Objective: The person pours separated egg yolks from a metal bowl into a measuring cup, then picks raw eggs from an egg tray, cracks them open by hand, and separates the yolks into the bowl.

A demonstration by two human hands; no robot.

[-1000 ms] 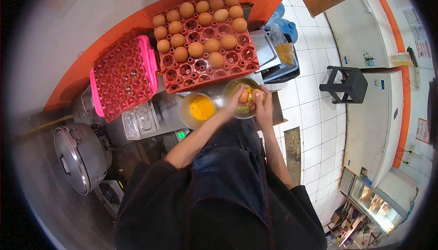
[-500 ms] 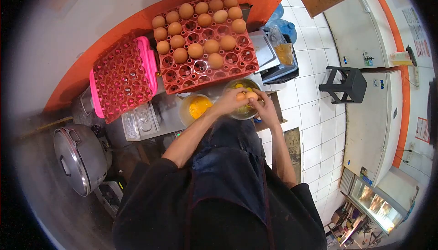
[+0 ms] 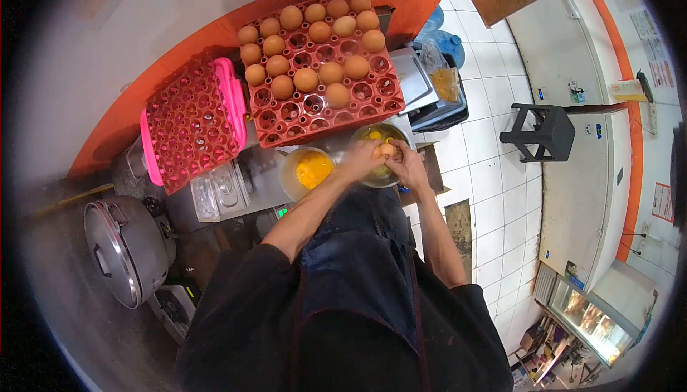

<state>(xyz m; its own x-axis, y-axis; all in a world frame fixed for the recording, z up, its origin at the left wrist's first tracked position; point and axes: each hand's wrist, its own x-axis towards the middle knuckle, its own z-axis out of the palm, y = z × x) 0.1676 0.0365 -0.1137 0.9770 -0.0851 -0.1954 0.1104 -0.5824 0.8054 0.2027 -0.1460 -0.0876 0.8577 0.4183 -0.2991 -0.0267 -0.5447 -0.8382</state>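
Note:
Over a round metal bowl [image 3: 373, 179], my left hand [image 3: 362, 158] and my right hand [image 3: 408, 166] come together around a brown egg [image 3: 387, 149]. Fingers of both hands are closed on the egg and partly cover it; whether its shell is cracked I cannot tell. Yellow yolks [image 3: 375, 135] in clear egg white lie in the bowl beneath. Just left of my left forearm stands a pale container [image 3: 288, 177] with yellow-orange egg [image 3: 313, 169] inside. Beyond the bowl, a stack of red plastic egg trays [image 3: 300, 136] carries brown eggs in several of its cups.
A red egg tray [image 3: 189, 127] without eggs leans on a pink one [image 3: 232, 98] at the left. Lidded metal containers [image 3: 227, 188] and a large pot [image 3: 125, 249] stand nearby. Right of the counter are a dark bin [image 3: 447, 116], tiled floor and a black stool [image 3: 544, 134].
My hands have drawn closer together over the bowl. Two eggs showed between my fingers before; now mainly one shows, more covered by them.

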